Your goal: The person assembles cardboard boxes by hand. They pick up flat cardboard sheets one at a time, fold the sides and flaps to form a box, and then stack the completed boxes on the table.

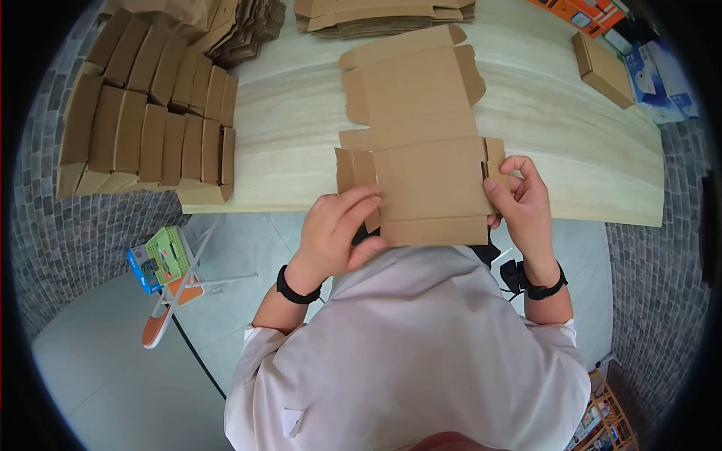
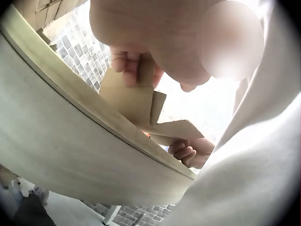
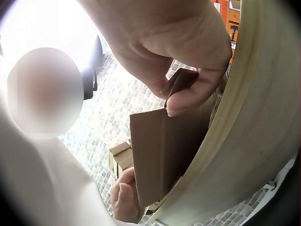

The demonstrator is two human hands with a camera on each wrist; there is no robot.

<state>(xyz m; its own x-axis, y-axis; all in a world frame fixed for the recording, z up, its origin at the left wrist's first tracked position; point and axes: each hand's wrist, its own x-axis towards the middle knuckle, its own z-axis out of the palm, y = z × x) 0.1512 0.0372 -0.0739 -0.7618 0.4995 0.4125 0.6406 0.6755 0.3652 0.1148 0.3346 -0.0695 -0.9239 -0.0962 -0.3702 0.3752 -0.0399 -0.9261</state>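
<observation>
L hand (image 1: 331,229), fingers nr straight, touches brown rectangular cardbd blank (image 1: 429,180), 8 o'clock; R hand (image 1: 524,199) pinches its side flap (image 1: 495,156), 4 o'clock.

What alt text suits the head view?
Right hand pinches a side flap of an unfolded cardboard box at a table's near edge; left hand touches the opposite flap. Rows of formed boxes stand at left, flattened cardboard at the far side.

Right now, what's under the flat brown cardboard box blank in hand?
Pale wood-grain table under the blank; the blank's near edge overhangs. Fingers of the right hand reach beneath its right flap. The table directly below is covered; anything there can't be seen.
</observation>
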